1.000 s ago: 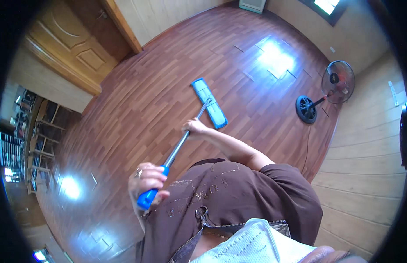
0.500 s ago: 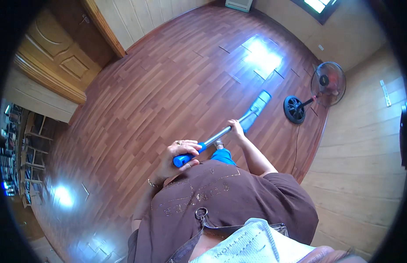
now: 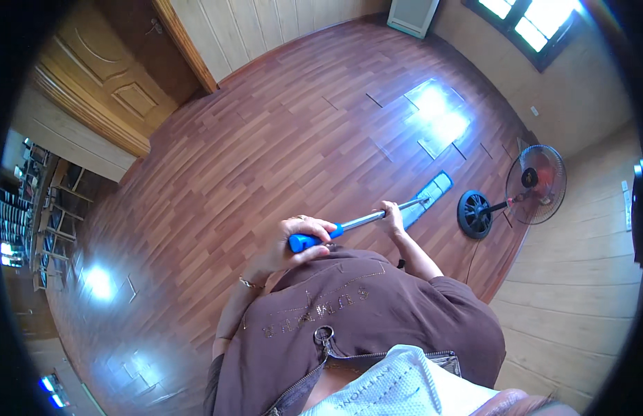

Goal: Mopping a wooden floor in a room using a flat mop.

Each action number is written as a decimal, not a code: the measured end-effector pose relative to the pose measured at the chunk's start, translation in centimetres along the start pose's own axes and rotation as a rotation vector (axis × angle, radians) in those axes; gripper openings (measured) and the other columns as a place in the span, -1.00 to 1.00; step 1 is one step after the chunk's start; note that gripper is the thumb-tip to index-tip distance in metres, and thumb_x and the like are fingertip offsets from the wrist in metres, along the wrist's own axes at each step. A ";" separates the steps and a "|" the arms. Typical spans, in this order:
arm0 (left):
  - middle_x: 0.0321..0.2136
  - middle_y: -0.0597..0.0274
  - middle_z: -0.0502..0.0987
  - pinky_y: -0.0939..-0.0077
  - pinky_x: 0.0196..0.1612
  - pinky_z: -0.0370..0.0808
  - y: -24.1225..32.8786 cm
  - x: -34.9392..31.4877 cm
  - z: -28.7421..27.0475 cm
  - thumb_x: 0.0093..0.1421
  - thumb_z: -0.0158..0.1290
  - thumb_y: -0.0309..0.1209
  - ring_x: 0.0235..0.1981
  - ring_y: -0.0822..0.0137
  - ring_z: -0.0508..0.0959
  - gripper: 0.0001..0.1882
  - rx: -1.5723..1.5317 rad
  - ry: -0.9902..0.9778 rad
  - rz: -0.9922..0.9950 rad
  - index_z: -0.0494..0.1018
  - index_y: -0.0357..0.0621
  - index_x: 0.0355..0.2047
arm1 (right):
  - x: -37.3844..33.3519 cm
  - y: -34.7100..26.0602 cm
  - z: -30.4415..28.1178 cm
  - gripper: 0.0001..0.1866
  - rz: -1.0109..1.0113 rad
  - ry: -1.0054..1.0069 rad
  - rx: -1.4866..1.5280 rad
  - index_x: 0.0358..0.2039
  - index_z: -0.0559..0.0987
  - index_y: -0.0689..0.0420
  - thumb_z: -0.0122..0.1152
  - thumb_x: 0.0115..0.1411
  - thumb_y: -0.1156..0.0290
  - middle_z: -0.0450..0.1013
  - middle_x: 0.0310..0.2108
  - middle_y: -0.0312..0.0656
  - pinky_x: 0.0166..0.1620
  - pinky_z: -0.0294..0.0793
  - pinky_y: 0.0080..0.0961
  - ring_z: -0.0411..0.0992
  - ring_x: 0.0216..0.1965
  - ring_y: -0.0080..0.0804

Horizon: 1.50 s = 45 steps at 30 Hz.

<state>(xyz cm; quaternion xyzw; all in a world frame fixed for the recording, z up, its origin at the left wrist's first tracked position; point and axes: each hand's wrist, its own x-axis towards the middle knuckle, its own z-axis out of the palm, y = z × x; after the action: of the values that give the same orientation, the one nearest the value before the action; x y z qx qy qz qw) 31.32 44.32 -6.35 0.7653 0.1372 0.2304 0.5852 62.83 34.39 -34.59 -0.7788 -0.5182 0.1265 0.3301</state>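
Observation:
A flat mop with a blue-grey head [image 3: 434, 188] lies slantwise across the front of me, its head down on the wooden floor. My left hand [image 3: 302, 231] is closed around the blue grip [image 3: 309, 243] at the near end of the pole. Farther along, my right hand [image 3: 390, 215] grips the metal pole [image 3: 362, 222] close to the head. The part of the mop head behind my right hand and forearm is partly hidden.
Just right of the mop head stands a pedestal fan with a round black base [image 3: 474, 214] and wire cage [image 3: 536, 184]. A wooden door [image 3: 117, 83] is at far left, shelves [image 3: 58, 222] below it. A pale cabinet [image 3: 412, 17] stands at the far wall.
My view has shifted, so the room sits lower and more to the right. The mop head has moved right, closer to the fan base. Both hands keep their hold; my teal trouser leg is now hidden.

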 end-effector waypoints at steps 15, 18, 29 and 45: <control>-0.20 0.11 0.60 0.32 -0.08 0.45 4.3 -2.0 3.2 -0.06 0.32 -0.42 -0.18 0.17 0.59 -0.72 0.294 0.373 -0.112 0.52 -0.12 -0.32 | 14.4 -2.7 6.5 -0.90 -0.461 -0.454 -0.108 -0.48 0.49 -0.03 0.12 -0.08 0.45 0.46 -0.37 -0.27 -0.22 0.35 -0.15 0.43 -0.15 -0.17; -0.20 0.16 0.60 0.33 -0.06 0.43 5.6 -4.1 3.3 -0.07 0.32 -0.45 -0.22 0.20 0.59 -0.75 0.358 0.498 -0.133 0.52 -0.10 -0.35 | 14.4 -8.2 9.0 -0.90 -0.562 -0.525 -0.060 -0.50 0.48 0.01 0.11 -0.10 0.48 0.46 -0.40 -0.21 -0.21 0.35 -0.10 0.43 -0.16 -0.11; -0.45 0.37 0.57 0.20 -0.01 0.37 11.7 -9.6 5.5 -0.15 0.28 -0.53 -0.28 0.30 0.59 -0.80 0.652 0.645 0.047 0.45 -0.03 -0.58 | 8.9 -23.4 14.3 -0.82 -0.979 -0.862 0.097 -0.61 0.41 -0.02 0.26 -0.19 0.30 0.42 -0.57 -0.19 -0.24 0.32 -0.07 0.43 -0.31 -0.05; -0.62 0.33 0.50 0.29 -0.31 0.53 22.6 -18.0 11.8 -0.04 0.30 -0.07 -0.56 0.35 0.56 -0.57 1.069 0.831 0.154 0.50 -0.14 -0.36 | -10.6 -38.2 12.7 -0.85 -1.451 -1.550 0.362 -0.50 0.53 0.03 0.24 -0.10 0.29 0.49 -0.49 -0.09 -0.33 0.39 -0.06 0.47 -0.35 0.00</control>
<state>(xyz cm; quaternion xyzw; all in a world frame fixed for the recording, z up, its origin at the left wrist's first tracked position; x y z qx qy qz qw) 20.60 19.59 9.36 0.8048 0.3907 0.4467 0.0071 23.83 39.14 -21.01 0.0674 -0.8981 0.4342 0.0182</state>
